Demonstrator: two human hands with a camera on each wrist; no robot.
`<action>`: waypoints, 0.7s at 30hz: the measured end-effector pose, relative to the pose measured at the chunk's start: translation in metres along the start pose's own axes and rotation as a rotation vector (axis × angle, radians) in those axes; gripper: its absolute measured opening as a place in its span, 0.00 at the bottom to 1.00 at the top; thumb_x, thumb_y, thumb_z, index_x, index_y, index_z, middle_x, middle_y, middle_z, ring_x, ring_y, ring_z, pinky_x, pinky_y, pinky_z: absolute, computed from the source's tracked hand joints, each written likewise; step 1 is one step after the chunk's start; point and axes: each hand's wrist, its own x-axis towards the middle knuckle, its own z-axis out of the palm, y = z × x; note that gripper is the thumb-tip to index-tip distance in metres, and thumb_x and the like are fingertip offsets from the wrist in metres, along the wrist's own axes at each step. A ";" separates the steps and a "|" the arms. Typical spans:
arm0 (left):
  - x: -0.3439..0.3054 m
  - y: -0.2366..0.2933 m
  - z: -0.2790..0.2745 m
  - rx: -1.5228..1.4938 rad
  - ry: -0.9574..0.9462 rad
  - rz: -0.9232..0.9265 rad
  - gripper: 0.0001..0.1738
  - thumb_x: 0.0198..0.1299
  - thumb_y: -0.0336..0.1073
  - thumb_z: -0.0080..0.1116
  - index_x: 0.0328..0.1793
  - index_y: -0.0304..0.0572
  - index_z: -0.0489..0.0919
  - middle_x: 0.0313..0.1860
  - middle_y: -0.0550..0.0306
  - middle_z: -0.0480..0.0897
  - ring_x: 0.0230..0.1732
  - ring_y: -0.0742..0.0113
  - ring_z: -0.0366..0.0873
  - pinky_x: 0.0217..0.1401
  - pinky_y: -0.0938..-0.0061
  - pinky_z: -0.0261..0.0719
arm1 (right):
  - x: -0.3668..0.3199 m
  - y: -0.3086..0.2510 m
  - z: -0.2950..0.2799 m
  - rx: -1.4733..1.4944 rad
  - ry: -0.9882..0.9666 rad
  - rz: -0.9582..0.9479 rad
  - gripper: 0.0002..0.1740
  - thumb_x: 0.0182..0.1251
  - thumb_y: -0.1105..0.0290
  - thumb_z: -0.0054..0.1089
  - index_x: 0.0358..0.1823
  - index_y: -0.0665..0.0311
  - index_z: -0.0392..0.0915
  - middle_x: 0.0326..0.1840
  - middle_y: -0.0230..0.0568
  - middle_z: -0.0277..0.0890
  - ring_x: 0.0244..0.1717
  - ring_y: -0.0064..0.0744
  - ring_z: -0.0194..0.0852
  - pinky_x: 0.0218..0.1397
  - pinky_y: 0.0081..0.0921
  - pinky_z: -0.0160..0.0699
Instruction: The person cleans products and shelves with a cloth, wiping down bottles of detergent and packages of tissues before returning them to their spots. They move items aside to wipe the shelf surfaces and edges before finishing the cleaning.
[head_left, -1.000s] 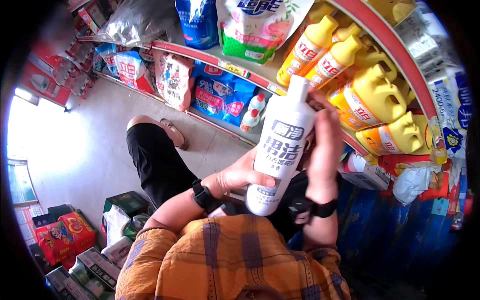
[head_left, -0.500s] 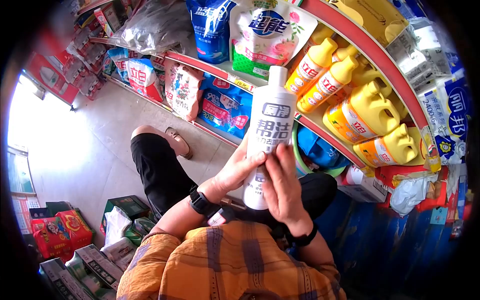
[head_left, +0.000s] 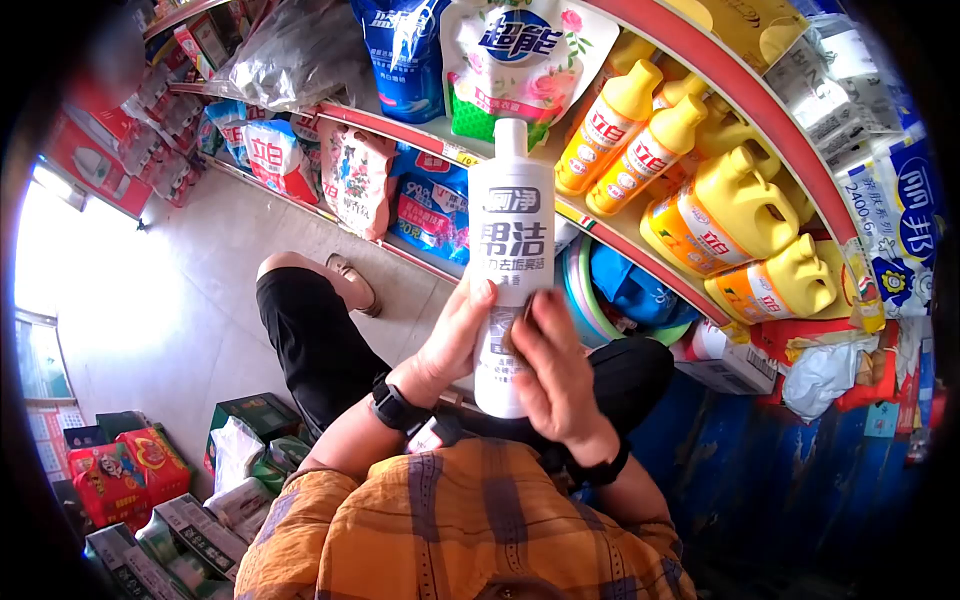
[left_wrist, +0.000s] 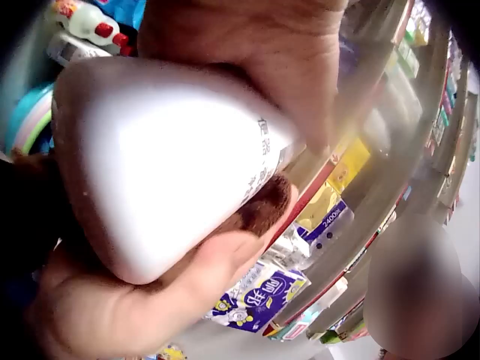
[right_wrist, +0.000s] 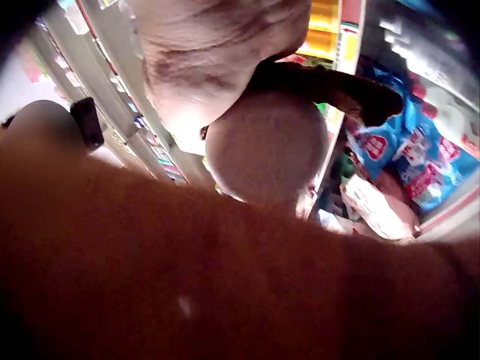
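Observation:
In the head view a white bottle (head_left: pixel 513 225) with dark lettering stands nearly upright before the person's chest, its cap toward the shelf. My left hand (head_left: pixel 452 335) grips its lower left side, the thumb along the front. My right hand (head_left: pixel 560 375) lies against the lower right side, holding a brown cloth (left_wrist: pixel 266 210) to the bottle. In the left wrist view the white bottle base (left_wrist: pixel 165 165) faces the camera, with hands on both sides. The right wrist view shows the round bottle base (right_wrist: pixel 266 150) in shadow and a dark flap of cloth (right_wrist: pixel 364 97).
Ahead, a red-edged shelf (head_left: pixel 640 235) bears yellow detergent bottles (head_left: pixel 710 225) and detergent pouches (head_left: pixel 520 60). Bagged washing powder (head_left: pixel 285 160) fills the lower level. Coloured basins (head_left: pixel 580 290) stand below at right. Boxes and red packages (head_left: pixel 130 470) stand on the floor at left.
The right hand has come down from beside the bottle's neck to its lower side with the cloth. The bottle has turned more upright and shifted left; the left hand still grips it.

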 end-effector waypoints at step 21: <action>-0.010 0.000 -0.007 -0.210 -0.342 -0.384 0.54 0.36 0.44 0.81 0.71 0.34 0.65 0.59 0.49 0.80 0.59 0.58 0.78 0.67 0.64 0.72 | 0.068 -0.002 -0.065 0.911 0.036 0.362 0.53 0.48 0.67 0.81 0.73 0.68 0.56 0.68 0.42 0.64 0.68 0.29 0.62 0.71 0.28 0.61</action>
